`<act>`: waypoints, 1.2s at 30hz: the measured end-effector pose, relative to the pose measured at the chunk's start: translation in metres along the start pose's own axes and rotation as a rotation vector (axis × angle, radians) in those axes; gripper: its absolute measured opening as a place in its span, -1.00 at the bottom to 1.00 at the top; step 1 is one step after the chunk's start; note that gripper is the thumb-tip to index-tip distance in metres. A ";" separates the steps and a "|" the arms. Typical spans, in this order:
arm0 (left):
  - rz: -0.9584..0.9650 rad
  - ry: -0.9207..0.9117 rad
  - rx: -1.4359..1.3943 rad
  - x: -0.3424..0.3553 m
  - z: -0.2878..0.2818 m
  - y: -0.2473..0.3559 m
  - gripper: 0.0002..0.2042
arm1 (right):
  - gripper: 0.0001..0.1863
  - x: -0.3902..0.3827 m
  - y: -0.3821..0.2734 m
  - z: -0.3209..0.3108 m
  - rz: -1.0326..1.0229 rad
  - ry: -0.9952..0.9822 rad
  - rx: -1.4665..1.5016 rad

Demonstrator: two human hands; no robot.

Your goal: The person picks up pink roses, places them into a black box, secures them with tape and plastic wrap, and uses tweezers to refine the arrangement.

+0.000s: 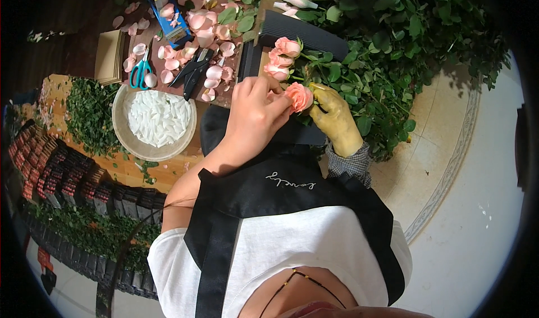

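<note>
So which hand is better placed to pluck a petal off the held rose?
Probably the left hand: it's bare and already at the pink rose, while the right hand wears a yellow glove.

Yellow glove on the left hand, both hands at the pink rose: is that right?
Not quite: the head view shows the yellow glove on the right hand; the left hand is bare. Both hands are indeed at the pink rose.

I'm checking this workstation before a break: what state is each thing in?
Rose: open bloom
Left hand: bare, fingers at the rose
Right hand: gloved, closed at the rose
Other roses: partly open, grouped together
Petals: loose, scattered
Scissors: lying down, blade opening unclear
Bowl: well filled
White pieces: heaped
Cardboard: stacked
</note>
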State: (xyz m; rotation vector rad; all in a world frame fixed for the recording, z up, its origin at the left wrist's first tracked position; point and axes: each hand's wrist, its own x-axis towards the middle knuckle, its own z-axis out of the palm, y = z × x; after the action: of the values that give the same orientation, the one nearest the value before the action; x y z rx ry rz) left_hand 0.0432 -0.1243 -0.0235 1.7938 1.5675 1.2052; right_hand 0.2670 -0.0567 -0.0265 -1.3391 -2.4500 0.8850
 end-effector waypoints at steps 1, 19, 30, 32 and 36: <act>0.020 -0.004 0.032 -0.001 0.000 0.002 -0.76 | -0.64 0.000 0.001 0.002 -0.003 0.015 0.002; -0.089 0.208 0.008 0.012 -0.025 -0.018 -0.76 | -0.64 0.002 -0.010 0.003 -0.009 0.013 -0.097; 0.033 0.059 -0.077 0.020 0.009 -0.004 -0.78 | -0.65 0.000 -0.013 0.002 0.026 0.023 -0.127; 0.034 0.070 -0.073 0.019 0.007 -0.007 -0.80 | -0.63 0.001 -0.013 0.001 -0.025 0.035 -0.125; -0.110 0.188 -0.101 0.017 -0.008 -0.020 -0.90 | -0.67 0.013 -0.016 -0.003 -0.145 0.077 -0.206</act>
State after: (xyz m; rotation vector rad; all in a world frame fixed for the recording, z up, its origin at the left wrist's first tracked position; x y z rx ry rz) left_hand 0.0251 -0.1053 -0.0303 1.5481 1.6527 1.4070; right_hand 0.2500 -0.0518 -0.0155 -1.2121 -2.5955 0.5496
